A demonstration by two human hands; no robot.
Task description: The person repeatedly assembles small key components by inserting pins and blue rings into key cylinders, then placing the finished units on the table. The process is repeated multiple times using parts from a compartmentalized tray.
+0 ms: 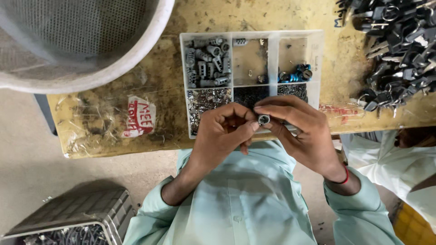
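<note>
Worn yellow workbench [113, 122], compartment tray [318, 50] on it. Left hand [222, 134] and right hand [302, 131] both pinched shut on small metal cylinder [264, 119], held over tray's front edge. Step looks like hand assembly of cylinder; next likely needs fine fingertip alignment. Key pile [399, 50] at far right.

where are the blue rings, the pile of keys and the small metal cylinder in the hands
blue rings [295, 74], head view, on the middle of the cluster in the tray's upper right compartment
pile of keys [399, 50], head view, on the heap's centre
small metal cylinder [264, 119], head view, on its round end between the fingertips
</note>
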